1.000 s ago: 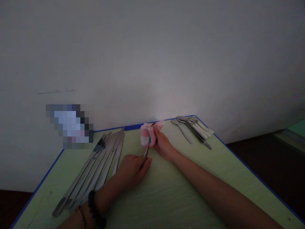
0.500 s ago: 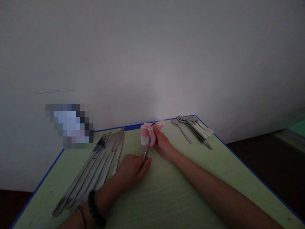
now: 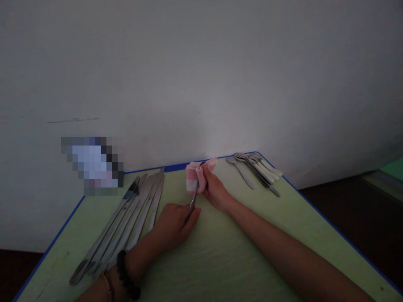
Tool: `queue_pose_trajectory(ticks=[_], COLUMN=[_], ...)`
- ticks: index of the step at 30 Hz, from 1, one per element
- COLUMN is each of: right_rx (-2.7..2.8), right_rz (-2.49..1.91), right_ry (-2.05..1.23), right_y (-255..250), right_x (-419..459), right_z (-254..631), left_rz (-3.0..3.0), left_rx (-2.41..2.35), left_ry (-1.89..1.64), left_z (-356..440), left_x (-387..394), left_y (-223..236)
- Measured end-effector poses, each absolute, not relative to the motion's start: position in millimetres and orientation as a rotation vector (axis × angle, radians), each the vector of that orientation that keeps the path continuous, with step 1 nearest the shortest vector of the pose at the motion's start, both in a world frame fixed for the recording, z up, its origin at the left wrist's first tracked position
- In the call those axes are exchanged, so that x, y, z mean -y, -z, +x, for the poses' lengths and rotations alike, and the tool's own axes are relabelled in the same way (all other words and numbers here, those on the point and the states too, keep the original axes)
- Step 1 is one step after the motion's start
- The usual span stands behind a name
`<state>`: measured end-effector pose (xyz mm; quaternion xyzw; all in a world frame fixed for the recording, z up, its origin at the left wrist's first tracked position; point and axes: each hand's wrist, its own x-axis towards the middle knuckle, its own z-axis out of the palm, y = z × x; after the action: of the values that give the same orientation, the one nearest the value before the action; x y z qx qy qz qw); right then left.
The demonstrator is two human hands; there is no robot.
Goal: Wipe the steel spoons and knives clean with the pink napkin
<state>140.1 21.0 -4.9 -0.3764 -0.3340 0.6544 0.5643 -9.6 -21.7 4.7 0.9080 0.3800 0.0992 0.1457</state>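
My left hand [image 3: 178,222] is closed round the lower handle of a slim metal piece of cutlery [image 3: 193,202], which points up and away from me. A pink and white cloth [image 3: 192,178] is folded round its far end, so its kind is mostly hidden. My right hand [image 3: 215,188] pinches the cloth over that end, thumb on top. Both hands are over the middle of the table. Left of my left hand lie several table knives [image 3: 126,222] in a row, blades pointing away.
At the back right are a single spoon [image 3: 241,173], a stack of spoons [image 3: 252,167] and several forks [image 3: 267,168]. A blurred-out upright object [image 3: 91,163] stands at the back left. The green table [image 3: 236,260] has a blue edge and meets a white wall [image 3: 201,75].
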Motion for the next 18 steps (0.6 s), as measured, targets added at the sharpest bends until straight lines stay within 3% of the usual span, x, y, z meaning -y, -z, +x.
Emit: queue_pose_trajectory(ticks=[18], right_rx=[0.77], right_rz=[-0.88], right_ry=[-1.545], right_y=[2.0], right_x=[-20.1], right_z=[139.4], left_rz=[2.598], left_rx=[-1.1], left_ry=[-0.247], left_z=[-9.3], left_x=[23.4], left_y=[-8.2])
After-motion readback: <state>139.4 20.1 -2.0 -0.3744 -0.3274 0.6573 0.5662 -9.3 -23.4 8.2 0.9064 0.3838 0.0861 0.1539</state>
